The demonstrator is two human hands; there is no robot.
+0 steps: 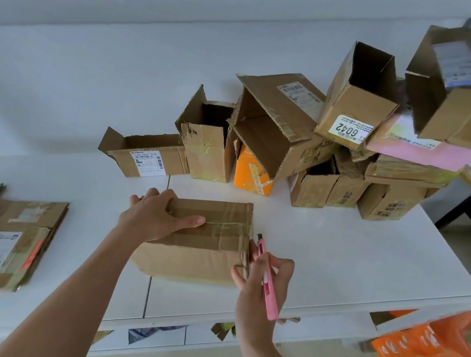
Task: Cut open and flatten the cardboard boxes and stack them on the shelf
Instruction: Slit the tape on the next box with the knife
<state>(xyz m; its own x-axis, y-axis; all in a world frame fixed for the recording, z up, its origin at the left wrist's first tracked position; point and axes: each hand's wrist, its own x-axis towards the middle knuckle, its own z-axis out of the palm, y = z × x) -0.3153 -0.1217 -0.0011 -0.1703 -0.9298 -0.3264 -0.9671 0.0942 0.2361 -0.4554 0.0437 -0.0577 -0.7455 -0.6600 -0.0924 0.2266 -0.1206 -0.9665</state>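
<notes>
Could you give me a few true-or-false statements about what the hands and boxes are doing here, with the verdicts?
1. The left hand rests on top of the taped box. True.
2. The right hand holds scissors. False: it holds a pink cutter.
3. The cutter sits at the box's right end. True.
4. The taped box is already flattened. False: it stands whole, its top seam taped shut.
5. Flattened boxes lie at the left of the table. True.
6. The pile behind is all sealed boxes. False: several gape open.
</notes>
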